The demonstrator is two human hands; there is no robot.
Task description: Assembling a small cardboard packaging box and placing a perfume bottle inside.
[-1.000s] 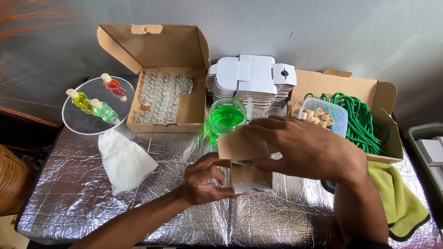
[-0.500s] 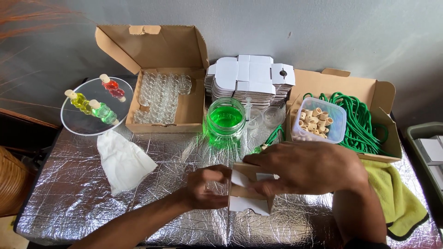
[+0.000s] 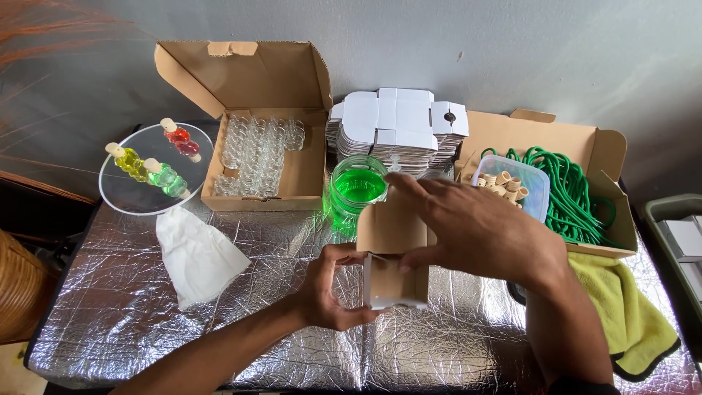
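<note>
Both hands meet over the middle of the foil-covered table (image 3: 219, 322), working on a small cardboard box (image 3: 393, 256) that is white outside and brown inside. The left hand (image 3: 333, 289) cups the box from the left side, its fingers (image 3: 344, 252) curled around the lower body and the thumb pressing near the bottom edge, so the grip is closed on the box. The right hand (image 3: 479, 230) comes in from the right and above, its fingers bent over the raised brown flap and its thumb pinching the box's right edge; it too has hold of the box. The box stands roughly upright, held just above the table, directly in front of a clear jar of green liquid (image 3: 357, 192). Behind the jar lies a stack of flat white box blanks (image 3: 398, 124). To the left, an open brown carton (image 3: 256, 157) holds many small clear glass bottles. Further left, a round clear plate (image 3: 121, 201) carries three small corked bottles filled with red, yellow and green liquid, and a white cloth (image 3: 197, 256) lies just below it. On the right, another open carton (image 3: 596, 150) holds coiled green cord (image 3: 574, 194) and a clear plastic tub of corks (image 3: 512, 189). A yellow-green cloth (image 3: 629, 314) lies beside the right forearm.
</note>
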